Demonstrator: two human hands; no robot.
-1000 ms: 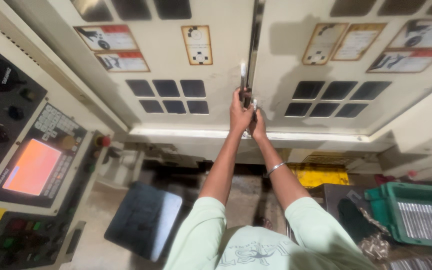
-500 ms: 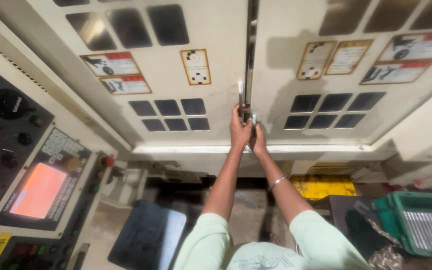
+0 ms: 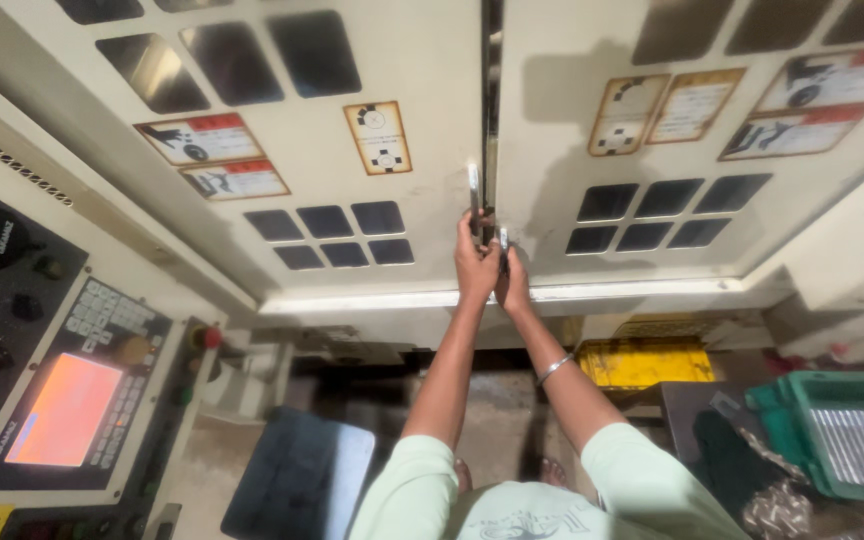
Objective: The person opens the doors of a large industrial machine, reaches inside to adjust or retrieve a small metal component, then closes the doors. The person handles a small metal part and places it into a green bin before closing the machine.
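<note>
Unmoved, hands (image 3: pixel 492 272) (both closed) grip handles (image 3: pixel 475 195).

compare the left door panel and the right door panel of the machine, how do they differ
The left door panel carries three stickers, one of them near the centre seam; the right door panel carries four, grouped toward its upper right. The left hand grips a handle higher than the right hand. Both panels are cream with dark window grids.
</note>
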